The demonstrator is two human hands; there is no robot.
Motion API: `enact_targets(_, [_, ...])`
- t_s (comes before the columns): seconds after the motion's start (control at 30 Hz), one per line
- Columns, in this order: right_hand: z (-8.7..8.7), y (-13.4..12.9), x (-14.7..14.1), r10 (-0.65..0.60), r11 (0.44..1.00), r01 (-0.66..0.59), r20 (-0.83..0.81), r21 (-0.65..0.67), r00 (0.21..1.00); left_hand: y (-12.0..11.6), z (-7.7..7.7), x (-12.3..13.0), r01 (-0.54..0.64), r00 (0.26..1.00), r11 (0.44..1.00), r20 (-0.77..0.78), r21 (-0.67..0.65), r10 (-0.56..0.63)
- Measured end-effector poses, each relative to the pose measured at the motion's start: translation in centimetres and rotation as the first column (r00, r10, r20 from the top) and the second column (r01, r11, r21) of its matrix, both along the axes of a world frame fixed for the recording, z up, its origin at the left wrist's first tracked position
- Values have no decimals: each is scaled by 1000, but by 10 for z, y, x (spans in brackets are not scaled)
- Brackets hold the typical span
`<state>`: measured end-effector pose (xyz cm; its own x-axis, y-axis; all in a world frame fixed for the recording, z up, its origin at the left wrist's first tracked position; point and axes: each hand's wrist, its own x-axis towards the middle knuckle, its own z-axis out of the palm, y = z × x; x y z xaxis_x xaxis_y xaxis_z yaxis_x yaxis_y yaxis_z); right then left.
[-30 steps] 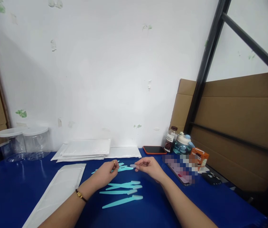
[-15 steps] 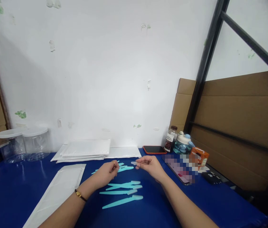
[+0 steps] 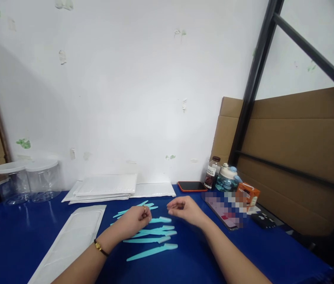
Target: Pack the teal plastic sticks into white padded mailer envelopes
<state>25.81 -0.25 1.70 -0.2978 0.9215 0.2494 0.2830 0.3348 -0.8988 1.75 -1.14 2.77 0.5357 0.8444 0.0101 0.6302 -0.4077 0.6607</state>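
Bare blue table (image 3: 193, 256) gives passage just right of the turquoise razors (image 3: 152, 251); white wall (image 3: 137, 98) blocks behind

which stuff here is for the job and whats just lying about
Apparently part of the job:
turquoise razors, near the left hand and right hand

Probably just lying about:
orange-edged phone
brown-capped bottle
blue drinking bottle
orange box
lidded clear jars
white packets (role unclear)

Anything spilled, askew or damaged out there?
No spill shows. A few turquoise razors lie askew, apparently crossing, beside the left hand. The wall behind has scattered greenish and peeling-looking patches, so it looks marred.
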Motion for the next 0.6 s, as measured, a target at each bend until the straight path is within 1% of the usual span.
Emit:
enact_targets(0.03, [4,2,9,-106,991,99,79,92,991,-1,1,0,3,999,999,-52,35,-2])
enact_targets(0.1, [13,4,29,-347,921,291,206,260,915,0,1,0,-5,992,996,-122,87,15])
enact_targets(0.13, [16,5,39,-414,893,334,263,300,871,2,0,-2,-21,990,994,-139,110,37])
enact_targets(0.17, [17,6,47,-453,879,355,324,320,830,5,-1,-4,-45,986,988,-153,145,67])
enact_targets(0.2, [18,7,54,-467,877,359,388,320,795,8,-2,-7,-77,980,979,-165,191,110])
enact_targets(0.27, [14,7,62,-446,895,350,517,278,730,13,-3,-15,-149,957,946,-201,287,212])
enact_targets(0.3, [10,8,64,-427,904,347,574,251,698,15,-4,-18,-174,942,931,-223,321,253])
enact_targets(0.37, [2,8,63,-394,914,348,662,208,638,18,-4,-24,-197,916,916,-267,350,299])
enact_targets(0.47, [-5,8,56,-365,921,335,738,197,567,19,-4,-27,-166,896,910,-328,379,300])
enact_targets(0.6, [-5,5,41,-389,914,307,783,265,485,19,-3,-24,-74,877,903,-404,422,261])
